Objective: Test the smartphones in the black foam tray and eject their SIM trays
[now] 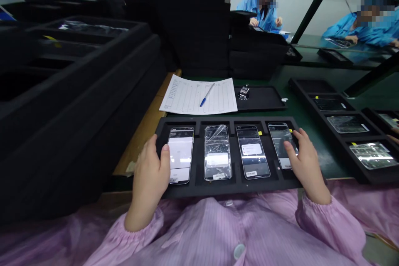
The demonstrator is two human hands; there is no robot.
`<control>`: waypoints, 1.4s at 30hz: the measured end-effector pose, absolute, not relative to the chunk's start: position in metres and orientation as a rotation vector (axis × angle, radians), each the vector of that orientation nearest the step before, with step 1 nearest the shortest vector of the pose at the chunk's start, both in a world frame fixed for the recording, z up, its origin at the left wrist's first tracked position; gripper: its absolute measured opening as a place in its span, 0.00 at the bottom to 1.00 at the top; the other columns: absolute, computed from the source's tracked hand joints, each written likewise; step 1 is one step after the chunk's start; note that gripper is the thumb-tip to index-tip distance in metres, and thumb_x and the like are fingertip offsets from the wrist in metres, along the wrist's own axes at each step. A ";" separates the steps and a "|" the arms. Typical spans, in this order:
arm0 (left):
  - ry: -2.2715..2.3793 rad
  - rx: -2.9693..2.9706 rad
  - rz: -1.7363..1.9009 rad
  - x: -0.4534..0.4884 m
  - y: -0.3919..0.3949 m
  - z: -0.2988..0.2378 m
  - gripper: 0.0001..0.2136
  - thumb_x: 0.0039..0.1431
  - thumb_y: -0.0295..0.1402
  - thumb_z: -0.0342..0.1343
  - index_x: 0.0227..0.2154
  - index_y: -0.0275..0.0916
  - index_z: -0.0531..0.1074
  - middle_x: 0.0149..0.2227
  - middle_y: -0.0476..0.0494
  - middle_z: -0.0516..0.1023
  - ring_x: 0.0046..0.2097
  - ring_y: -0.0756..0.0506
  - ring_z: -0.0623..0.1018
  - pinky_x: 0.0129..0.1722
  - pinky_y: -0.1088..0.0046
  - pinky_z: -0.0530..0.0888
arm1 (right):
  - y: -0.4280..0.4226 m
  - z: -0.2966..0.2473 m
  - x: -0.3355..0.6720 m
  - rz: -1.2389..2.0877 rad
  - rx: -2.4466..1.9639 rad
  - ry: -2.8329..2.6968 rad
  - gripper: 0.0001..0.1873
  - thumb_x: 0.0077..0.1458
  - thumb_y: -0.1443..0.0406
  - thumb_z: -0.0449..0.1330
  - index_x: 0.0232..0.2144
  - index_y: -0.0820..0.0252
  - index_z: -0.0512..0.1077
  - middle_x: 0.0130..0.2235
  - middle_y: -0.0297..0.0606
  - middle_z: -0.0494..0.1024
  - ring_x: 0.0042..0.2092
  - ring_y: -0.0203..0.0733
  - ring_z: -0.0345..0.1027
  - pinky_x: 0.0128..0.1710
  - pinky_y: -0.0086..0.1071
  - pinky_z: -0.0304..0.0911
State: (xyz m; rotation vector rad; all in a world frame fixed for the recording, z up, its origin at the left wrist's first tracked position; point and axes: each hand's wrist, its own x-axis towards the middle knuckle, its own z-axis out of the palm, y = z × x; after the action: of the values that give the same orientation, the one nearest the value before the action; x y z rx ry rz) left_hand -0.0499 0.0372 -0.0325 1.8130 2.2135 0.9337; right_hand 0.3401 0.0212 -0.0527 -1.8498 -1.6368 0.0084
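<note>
A black foam tray [199, 191] lies in front of me with several smartphones in its slots. My left hand [150, 170] grips the tray's left end, its thumb over the rim beside a phone with a bright white screen [181, 156]. At the right end, my right hand [307, 160] grips the other side, the thumb reaching over the rightmost phone [279, 143]. Between them lie a phone under wrinkled clear film [217, 145] and a dark-screened phone showing a white pop-up box [253, 162]. The fingers beneath the tray are partly hidden.
Behind the tray lie a printed form [187, 95] with a blue pen [206, 96] on it and a small metal tally counter [244, 91] on a black tray. Black trays [137, 75] are stacked at left. Another phone tray [339, 137] stands right. Co-workers sit beyond.
</note>
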 end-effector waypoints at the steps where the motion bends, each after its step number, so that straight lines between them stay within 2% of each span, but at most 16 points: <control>1: 2.212 1.815 0.929 -0.050 0.037 -0.033 0.31 0.66 0.46 0.38 0.61 0.24 0.62 0.62 0.20 0.68 0.64 0.27 0.68 0.62 0.43 0.65 | 0.021 -0.050 0.333 0.000 -1.776 -1.731 0.33 0.68 0.46 0.45 0.63 0.63 0.61 0.65 0.55 0.63 0.69 0.58 0.51 0.66 0.61 0.44; 4: 2.215 1.826 0.939 -0.052 0.039 -0.035 0.31 0.67 0.45 0.39 0.62 0.25 0.62 0.62 0.21 0.68 0.63 0.28 0.69 0.62 0.44 0.66 | 0.021 -0.043 0.308 0.126 -1.530 -2.076 0.27 0.70 0.52 0.45 0.65 0.56 0.57 0.63 0.45 0.68 0.70 0.52 0.48 0.69 0.60 0.39; 9: 2.220 1.928 1.064 -0.051 0.033 -0.036 0.26 0.68 0.42 0.41 0.60 0.29 0.65 0.60 0.24 0.71 0.64 0.29 0.69 0.61 0.44 0.67 | 0.022 -0.042 0.277 0.182 -1.533 -2.159 0.27 0.70 0.51 0.44 0.62 0.59 0.60 0.61 0.47 0.71 0.69 0.58 0.50 0.68 0.65 0.39; 11: 2.073 2.197 1.133 -0.041 0.025 -0.032 0.22 0.68 0.39 0.43 0.58 0.32 0.68 0.60 0.27 0.71 0.66 0.31 0.66 0.63 0.46 0.66 | 0.019 -0.042 0.271 0.169 -1.479 -2.108 0.25 0.70 0.52 0.45 0.62 0.57 0.60 0.60 0.45 0.72 0.69 0.56 0.52 0.68 0.64 0.38; 15: 1.462 2.711 0.839 -0.011 0.008 -0.024 0.16 0.68 0.34 0.48 0.52 0.39 0.75 0.65 0.33 0.66 0.69 0.33 0.61 0.62 0.49 0.68 | 0.007 -0.039 0.268 0.182 -1.379 -1.999 0.23 0.70 0.53 0.48 0.63 0.54 0.59 0.59 0.42 0.73 0.68 0.52 0.55 0.69 0.61 0.40; 17: 1.382 2.738 0.703 -0.001 0.005 -0.022 0.14 0.68 0.34 0.49 0.49 0.38 0.77 0.67 0.32 0.63 0.70 0.30 0.58 0.61 0.47 0.68 | 0.003 -0.037 0.274 0.157 -1.378 -1.921 0.22 0.70 0.55 0.50 0.62 0.54 0.61 0.58 0.43 0.74 0.67 0.52 0.57 0.69 0.60 0.41; 20: 1.400 2.721 0.804 -0.004 0.007 -0.020 0.15 0.68 0.34 0.50 0.51 0.34 0.76 0.65 0.29 0.66 0.68 0.31 0.63 0.60 0.50 0.70 | 0.000 -0.035 0.297 0.024 -1.439 -1.752 0.20 0.69 0.57 0.51 0.58 0.57 0.66 0.55 0.46 0.76 0.64 0.52 0.62 0.68 0.57 0.46; 24: 1.613 2.575 1.253 -0.028 0.014 -0.017 0.14 0.66 0.28 0.50 0.51 0.33 0.74 0.53 0.32 0.78 0.56 0.39 0.75 0.58 0.56 0.72 | 0.002 -0.039 0.334 -0.182 -1.615 -1.541 0.19 0.66 0.58 0.53 0.51 0.63 0.73 0.52 0.51 0.77 0.62 0.58 0.64 0.65 0.58 0.52; 29: 2.012 2.202 1.509 -0.053 0.021 -0.023 0.13 0.66 0.32 0.51 0.46 0.33 0.78 0.51 0.31 0.80 0.57 0.35 0.76 0.60 0.51 0.68 | 0.003 -0.051 0.353 -0.122 -1.753 -1.439 0.19 0.62 0.60 0.52 0.49 0.65 0.73 0.52 0.54 0.77 0.61 0.61 0.64 0.59 0.59 0.60; 34: 1.998 1.880 1.581 -0.057 0.026 -0.029 0.14 0.65 0.38 0.52 0.43 0.37 0.80 0.49 0.35 0.81 0.55 0.37 0.77 0.58 0.53 0.71 | 0.004 -0.054 0.349 -0.081 -1.774 -1.509 0.19 0.61 0.61 0.50 0.49 0.63 0.72 0.52 0.51 0.77 0.62 0.59 0.63 0.59 0.58 0.60; 42: 1.964 1.793 1.545 -0.057 0.028 -0.032 0.13 0.63 0.39 0.54 0.43 0.40 0.80 0.51 0.38 0.80 0.57 0.37 0.77 0.60 0.51 0.70 | 0.005 -0.055 0.348 -0.056 -1.826 -1.524 0.20 0.60 0.60 0.50 0.49 0.63 0.73 0.52 0.52 0.76 0.61 0.60 0.65 0.57 0.57 0.62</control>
State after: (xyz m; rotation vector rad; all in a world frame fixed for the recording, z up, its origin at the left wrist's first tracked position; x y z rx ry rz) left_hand -0.0573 0.0282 -0.0321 1.7931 1.9642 1.5449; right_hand 0.3483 0.0048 -0.0547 -1.8255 -1.5236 -0.0559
